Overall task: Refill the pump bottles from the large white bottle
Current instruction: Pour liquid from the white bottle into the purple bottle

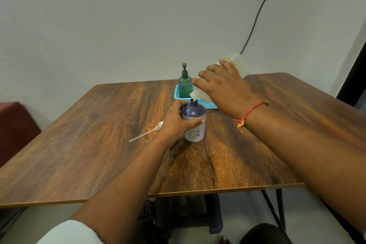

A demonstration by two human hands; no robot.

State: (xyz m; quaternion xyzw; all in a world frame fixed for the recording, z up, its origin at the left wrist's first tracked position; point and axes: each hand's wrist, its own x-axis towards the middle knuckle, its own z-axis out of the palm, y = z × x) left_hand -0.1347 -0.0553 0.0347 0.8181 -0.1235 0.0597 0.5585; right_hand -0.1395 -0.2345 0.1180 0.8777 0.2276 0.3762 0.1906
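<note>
Your right hand (223,83) grasps the large white bottle (236,63), spout at seven o'clock over the purple bottle (194,125) your left hand (174,124) grips

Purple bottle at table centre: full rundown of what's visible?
The purple bottle stands upright on the wooden table: plastic, dark purple shoulder, white lower body with a petal-pattern label. Its pump is off, neck open. The left hand holds its side; the spout of the large white bottle hangs tilted just above the neck.
</note>
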